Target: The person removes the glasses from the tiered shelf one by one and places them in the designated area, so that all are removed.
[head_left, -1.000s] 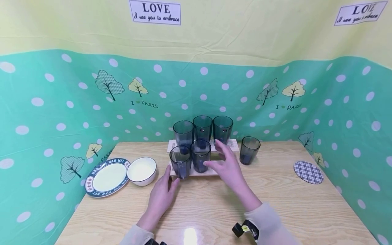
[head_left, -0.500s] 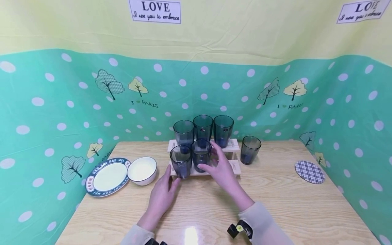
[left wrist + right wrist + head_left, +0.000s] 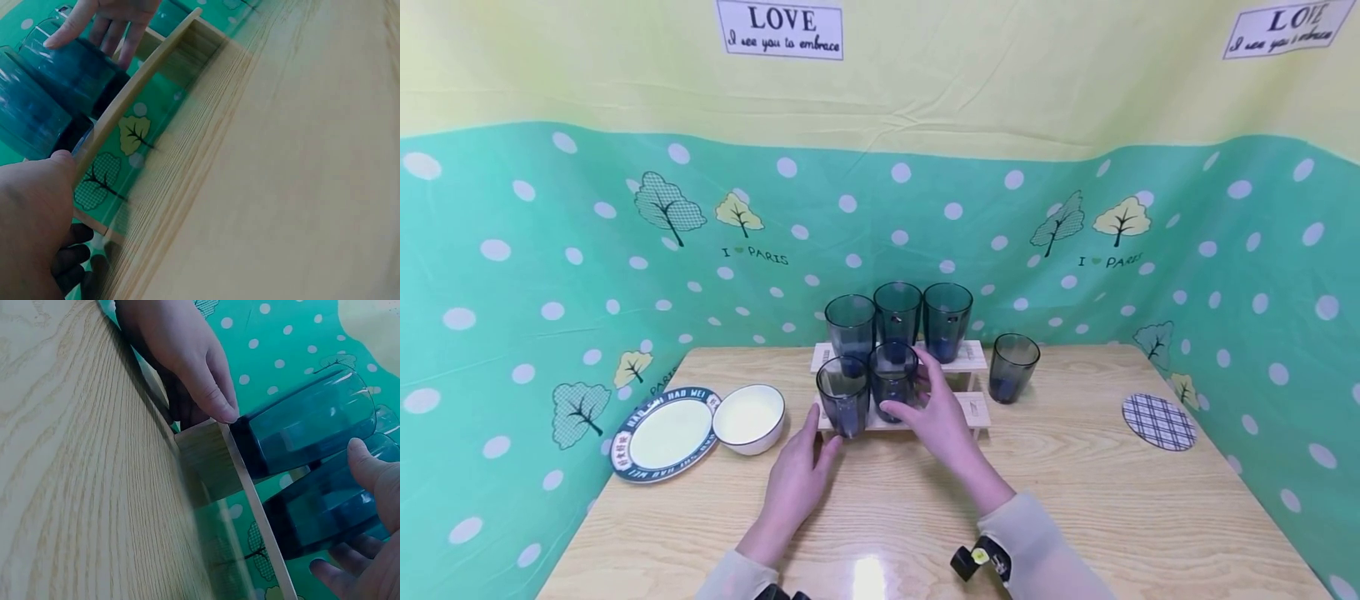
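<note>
My right hand (image 3: 942, 421) grips a smoky drinking glass (image 3: 891, 385), thumb in front and fingers around its right side. This glass stands upright on the lower step of a two-step wooden rack (image 3: 972, 408). Beside it, on the same step, another glass (image 3: 844, 402) stands at the left. My left hand (image 3: 796, 477) holds the rack's left end; in the right wrist view its thumb (image 3: 215, 403) lies at the board edge by that glass's base, with the other fingers below. On the upper step are a left glass (image 3: 850, 321), a middle glass (image 3: 897, 308) and a right glass (image 3: 946, 325).
Right of the rack, a single glass (image 3: 1013, 368) stands on the table (image 3: 880, 508). A white bowl (image 3: 748, 419) and a blue-rimmed plate (image 3: 662, 437) are at the left. A checked round coaster (image 3: 1158, 422) lies far right. A green dotted cloth (image 3: 820, 217) hangs behind.
My right hand has moved left and closed in around the front right glass, uncovering the right part of the lower step. The left hand has stayed at the rack's left end.
</note>
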Demonstrator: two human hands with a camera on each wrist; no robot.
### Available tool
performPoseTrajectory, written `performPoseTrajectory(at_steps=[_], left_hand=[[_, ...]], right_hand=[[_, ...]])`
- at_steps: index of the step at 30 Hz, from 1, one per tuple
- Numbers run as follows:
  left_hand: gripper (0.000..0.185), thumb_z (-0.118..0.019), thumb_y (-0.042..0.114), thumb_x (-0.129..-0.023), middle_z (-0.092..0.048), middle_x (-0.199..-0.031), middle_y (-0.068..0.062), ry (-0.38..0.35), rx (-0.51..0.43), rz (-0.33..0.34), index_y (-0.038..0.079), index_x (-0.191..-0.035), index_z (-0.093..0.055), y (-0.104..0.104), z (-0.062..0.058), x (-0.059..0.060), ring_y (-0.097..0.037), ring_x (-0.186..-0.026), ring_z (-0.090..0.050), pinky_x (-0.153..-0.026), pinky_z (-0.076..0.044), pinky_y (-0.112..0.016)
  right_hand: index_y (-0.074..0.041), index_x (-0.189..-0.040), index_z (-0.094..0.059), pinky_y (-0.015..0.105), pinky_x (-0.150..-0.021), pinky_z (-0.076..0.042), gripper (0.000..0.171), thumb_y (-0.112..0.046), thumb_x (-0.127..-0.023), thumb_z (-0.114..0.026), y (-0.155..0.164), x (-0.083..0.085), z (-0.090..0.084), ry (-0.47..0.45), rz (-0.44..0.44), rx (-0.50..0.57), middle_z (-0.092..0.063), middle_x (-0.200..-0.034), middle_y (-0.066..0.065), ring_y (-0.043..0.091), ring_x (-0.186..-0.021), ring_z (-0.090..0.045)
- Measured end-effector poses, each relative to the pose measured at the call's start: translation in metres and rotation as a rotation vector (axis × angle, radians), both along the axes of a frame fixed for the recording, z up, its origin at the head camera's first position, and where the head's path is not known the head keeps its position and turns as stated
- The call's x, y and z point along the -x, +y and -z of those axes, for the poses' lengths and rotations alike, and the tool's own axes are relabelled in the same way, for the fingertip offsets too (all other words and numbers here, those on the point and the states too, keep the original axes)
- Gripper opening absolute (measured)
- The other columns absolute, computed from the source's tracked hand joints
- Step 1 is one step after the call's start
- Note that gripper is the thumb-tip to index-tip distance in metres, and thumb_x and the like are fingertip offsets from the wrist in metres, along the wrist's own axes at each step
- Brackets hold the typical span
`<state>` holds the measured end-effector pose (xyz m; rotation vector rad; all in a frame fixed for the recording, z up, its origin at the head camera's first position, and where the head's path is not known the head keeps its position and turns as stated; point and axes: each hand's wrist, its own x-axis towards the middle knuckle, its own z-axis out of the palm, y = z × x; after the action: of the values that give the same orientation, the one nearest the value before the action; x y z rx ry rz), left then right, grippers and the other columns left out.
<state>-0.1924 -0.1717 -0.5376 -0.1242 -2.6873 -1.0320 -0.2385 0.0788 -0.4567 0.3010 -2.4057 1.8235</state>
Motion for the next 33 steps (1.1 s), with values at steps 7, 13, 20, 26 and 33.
performPoseTrajectory(at_steps=[7,13,20,26,33], left_hand=[[0.077,-0.066,0.038,-0.113,-0.060,-0.154,-0.028,0.000,-0.006,0.000,0.003,-0.173,-0.032,-0.0012,0.0005,-0.0016,-0.046,-0.142,-0.059,-0.120,-0.046,-0.063],[0.077,-0.066,0.038,-0.113,-0.062,-0.153,-0.028,0.002,-0.007,0.001,0.003,-0.173,-0.032,-0.0012,0.0009,-0.0009,-0.046,-0.141,-0.060,-0.119,-0.047,-0.063],[0.077,-0.067,0.037,-0.113,-0.062,-0.153,-0.028,0.008,-0.003,0.001,0.004,-0.173,-0.033,-0.0004,0.0012,-0.0005,-0.046,-0.141,-0.060,-0.119,-0.047,-0.063],[0.077,-0.067,0.037,-0.113,-0.060,-0.154,-0.028,0.004,-0.003,0.000,0.004,-0.173,-0.033,0.0003,0.0006,-0.0005,-0.046,-0.141,-0.059,-0.119,-0.047,-0.063],[0.079,-0.066,0.040,-0.113,-0.058,-0.157,-0.028,-0.009,-0.007,-0.001,0.005,-0.174,-0.031,0.0003,-0.0004,0.0001,-0.046,-0.144,-0.057,-0.121,-0.045,-0.063]], right_hand=[[-0.025,-0.171,-0.036,0.050,-0.122,-0.048,0.104,-0.021,-0.088,-0.097,-0.0050,0.0007,0.0017,-0.005,0.021,-0.006,-0.060,-0.154,0.015,0.033,-0.143,-0.058],[-0.026,-0.171,-0.036,0.049,-0.118,-0.052,0.103,-0.021,-0.089,-0.097,-0.0062,0.0009,0.0029,0.000,0.036,-0.014,-0.062,-0.150,0.014,0.032,-0.139,-0.061],[-0.024,-0.171,-0.037,0.049,-0.116,-0.054,0.100,-0.021,-0.090,-0.096,-0.0065,-0.0004,0.0013,0.000,0.047,-0.017,-0.062,-0.152,0.014,0.032,-0.139,-0.061],[-0.024,-0.171,-0.039,0.050,-0.114,-0.055,0.100,-0.021,-0.089,-0.097,-0.0064,-0.0022,0.0004,-0.003,0.068,-0.021,-0.063,-0.151,0.015,0.034,-0.137,-0.063],[-0.025,-0.169,-0.041,0.051,-0.107,-0.060,0.098,-0.026,-0.089,-0.097,-0.0012,-0.0052,-0.0011,-0.015,0.095,-0.012,-0.066,-0.143,0.016,0.037,-0.128,-0.069]])
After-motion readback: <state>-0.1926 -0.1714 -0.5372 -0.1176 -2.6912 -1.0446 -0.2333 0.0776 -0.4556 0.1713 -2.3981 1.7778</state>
